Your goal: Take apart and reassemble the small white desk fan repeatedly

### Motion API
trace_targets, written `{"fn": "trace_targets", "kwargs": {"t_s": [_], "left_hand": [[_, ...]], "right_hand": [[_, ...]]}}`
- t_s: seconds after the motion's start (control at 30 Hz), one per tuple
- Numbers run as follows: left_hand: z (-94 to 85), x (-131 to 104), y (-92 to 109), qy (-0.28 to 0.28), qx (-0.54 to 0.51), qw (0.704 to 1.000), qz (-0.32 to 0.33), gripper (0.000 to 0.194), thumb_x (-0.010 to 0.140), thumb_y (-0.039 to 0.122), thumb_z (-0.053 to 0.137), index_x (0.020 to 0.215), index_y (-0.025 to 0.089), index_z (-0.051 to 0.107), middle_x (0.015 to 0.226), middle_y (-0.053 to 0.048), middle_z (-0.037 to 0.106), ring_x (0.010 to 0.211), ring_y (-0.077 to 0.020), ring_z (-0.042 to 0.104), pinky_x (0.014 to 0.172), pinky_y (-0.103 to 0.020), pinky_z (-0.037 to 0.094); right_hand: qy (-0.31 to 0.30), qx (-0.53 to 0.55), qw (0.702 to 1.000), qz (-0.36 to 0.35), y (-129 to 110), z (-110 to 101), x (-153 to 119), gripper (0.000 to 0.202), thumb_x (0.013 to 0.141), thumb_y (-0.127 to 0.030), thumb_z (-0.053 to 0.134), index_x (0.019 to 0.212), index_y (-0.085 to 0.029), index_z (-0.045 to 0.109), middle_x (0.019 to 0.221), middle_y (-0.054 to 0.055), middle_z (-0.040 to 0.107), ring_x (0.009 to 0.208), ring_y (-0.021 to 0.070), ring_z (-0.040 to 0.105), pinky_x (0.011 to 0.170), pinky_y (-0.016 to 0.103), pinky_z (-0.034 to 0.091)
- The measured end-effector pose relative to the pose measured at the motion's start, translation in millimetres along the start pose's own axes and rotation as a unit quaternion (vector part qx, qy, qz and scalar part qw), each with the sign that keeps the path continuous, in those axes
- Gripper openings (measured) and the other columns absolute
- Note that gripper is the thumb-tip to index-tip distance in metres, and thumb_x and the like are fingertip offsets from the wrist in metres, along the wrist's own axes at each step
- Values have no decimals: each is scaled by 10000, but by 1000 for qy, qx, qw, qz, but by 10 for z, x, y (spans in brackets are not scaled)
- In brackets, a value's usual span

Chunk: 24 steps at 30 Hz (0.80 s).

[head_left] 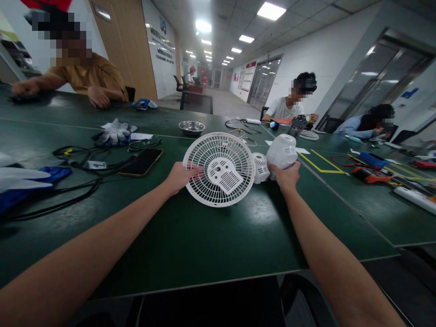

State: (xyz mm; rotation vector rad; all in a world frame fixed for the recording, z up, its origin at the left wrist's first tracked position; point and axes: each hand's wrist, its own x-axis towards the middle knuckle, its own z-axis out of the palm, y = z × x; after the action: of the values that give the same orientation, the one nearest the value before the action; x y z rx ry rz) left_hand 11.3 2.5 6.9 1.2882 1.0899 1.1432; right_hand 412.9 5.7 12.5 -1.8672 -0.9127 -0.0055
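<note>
A round white fan grille (225, 175) with a slotted hub faces me above the green table. My left hand (180, 177) is closed on its left rim, with the thumb over the bars. On the other side, my right hand (288, 176) is wrapped round the lower part of a white plastic fan base (283, 152). Between the two sits a smaller white vented motor housing (260, 168), close against the grille's right edge. Whether these parts are joined to one another I cannot tell.
Left of the grille lie a phone (143, 162), black cables (91, 179) and work gloves (114, 133). A metal bowl (191, 127) stands behind it. Tools, one orange and black (371, 175), lie at right. Several people sit around the table (211, 254).
</note>
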Motion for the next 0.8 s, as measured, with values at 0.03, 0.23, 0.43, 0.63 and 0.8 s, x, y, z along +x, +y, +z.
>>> {"fn": "trace_targets", "kwargs": {"t_s": [0.03,0.23,0.43,0.63,0.8], "left_hand": [[0,-3,3,0,2,1000,1,184,758,239,793,903,136,743,830,-88,768,767,-231,741,788,-412,606],[12,-30,39,6,7,1000,-4,197,759,236,792,916,131,738,851,-92,771,779,-233,740,790,-416,607],[23,-66,87,6,18,1000,-4,167,775,232,779,905,136,739,860,-97,771,775,-228,740,789,-407,602],[28,-61,84,4,17,1000,-14,151,776,220,776,907,152,744,855,-89,775,787,-232,744,783,-406,603],[27,-32,46,7,9,1000,2,132,774,218,782,875,145,740,812,-72,765,747,-214,735,779,-398,605]], "right_hand": [[-1,-2,1000,-1,6,1,3,840,519,-530,840,1205,-223,466,1160,148,671,1095,367,657,972,513,499],[-17,-21,1000,4,13,11,7,835,539,-558,823,1204,-230,439,1189,160,664,1113,374,654,983,506,494],[-42,-43,998,4,9,22,-20,902,496,-506,863,1216,-226,397,1211,191,659,1124,385,647,984,513,490],[-51,-68,996,-1,-3,14,-41,951,509,-487,872,1273,-213,376,1224,212,654,1129,396,649,980,525,495],[-35,-87,996,11,-37,1,-71,925,527,-466,865,1284,-216,396,1201,210,663,1134,404,645,985,559,485]]}}
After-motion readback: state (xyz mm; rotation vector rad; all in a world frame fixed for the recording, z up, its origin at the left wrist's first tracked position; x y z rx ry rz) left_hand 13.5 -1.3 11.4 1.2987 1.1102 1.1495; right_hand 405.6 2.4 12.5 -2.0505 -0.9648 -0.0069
